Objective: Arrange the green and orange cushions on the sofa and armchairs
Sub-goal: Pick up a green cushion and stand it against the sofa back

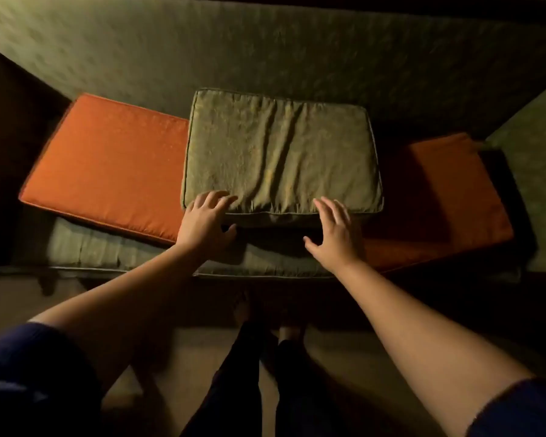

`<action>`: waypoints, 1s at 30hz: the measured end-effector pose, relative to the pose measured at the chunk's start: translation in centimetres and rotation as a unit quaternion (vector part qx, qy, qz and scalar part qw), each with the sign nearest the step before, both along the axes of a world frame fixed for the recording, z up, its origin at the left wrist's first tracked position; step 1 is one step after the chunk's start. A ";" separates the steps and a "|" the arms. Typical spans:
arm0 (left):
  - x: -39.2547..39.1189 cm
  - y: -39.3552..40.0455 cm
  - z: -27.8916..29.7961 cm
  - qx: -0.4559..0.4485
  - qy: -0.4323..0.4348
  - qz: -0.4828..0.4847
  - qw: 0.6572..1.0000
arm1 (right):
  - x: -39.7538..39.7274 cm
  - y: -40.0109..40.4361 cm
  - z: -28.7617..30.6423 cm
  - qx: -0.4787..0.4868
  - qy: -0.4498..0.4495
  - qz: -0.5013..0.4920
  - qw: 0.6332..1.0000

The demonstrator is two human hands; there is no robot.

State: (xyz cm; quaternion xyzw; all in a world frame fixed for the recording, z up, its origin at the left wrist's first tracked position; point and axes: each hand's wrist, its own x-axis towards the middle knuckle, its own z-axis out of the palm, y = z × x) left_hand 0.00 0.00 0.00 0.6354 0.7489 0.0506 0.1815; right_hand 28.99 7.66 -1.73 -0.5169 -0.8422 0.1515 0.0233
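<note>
Both spread, left hand [207,222] and right hand [333,234] touch the green cushion's [281,152] near edge; orange cushions [108,165] flank it, the right one shadowed.

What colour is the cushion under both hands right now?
Olive green, faintly mottled, with piped edges: the rectangular fabric cushion, seen in the head view.

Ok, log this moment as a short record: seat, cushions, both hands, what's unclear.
seat: green sofa, backrest at top of view
middle cushion: green cushion, flat, creased, near edge toward the person
left cushion: orange cushion, flat, beside the green one
right cushion: second orange cushion, in shadow, partly under the green one
left hand: fingers spread over green cushion's near left corner
right hand: fingers spread at its near right edge
unclear: whether either hand presses or only hovers; motion blur
</note>
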 end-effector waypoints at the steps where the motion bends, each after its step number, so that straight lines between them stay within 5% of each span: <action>1: -0.3 1.0 -1.6 -0.012 0.036 -0.045 0.998 | -0.5 0.8 -1.6 -0.010 -0.022 0.020 1.000; 11: -1.3 2.2 -13.8 -0.006 0.201 -0.185 0.962 | -1.8 2.0 -12.7 0.040 -0.212 0.017 0.976; 24: -3.4 7.5 -16.2 0.083 0.246 -0.178 0.949 | -3.2 9.2 -14.3 0.131 -0.133 -0.028 0.982; 30: -3.9 9.1 -10.8 0.101 0.183 -0.168 0.963 | -2.6 11.1 -9.1 0.119 -0.043 -0.054 0.990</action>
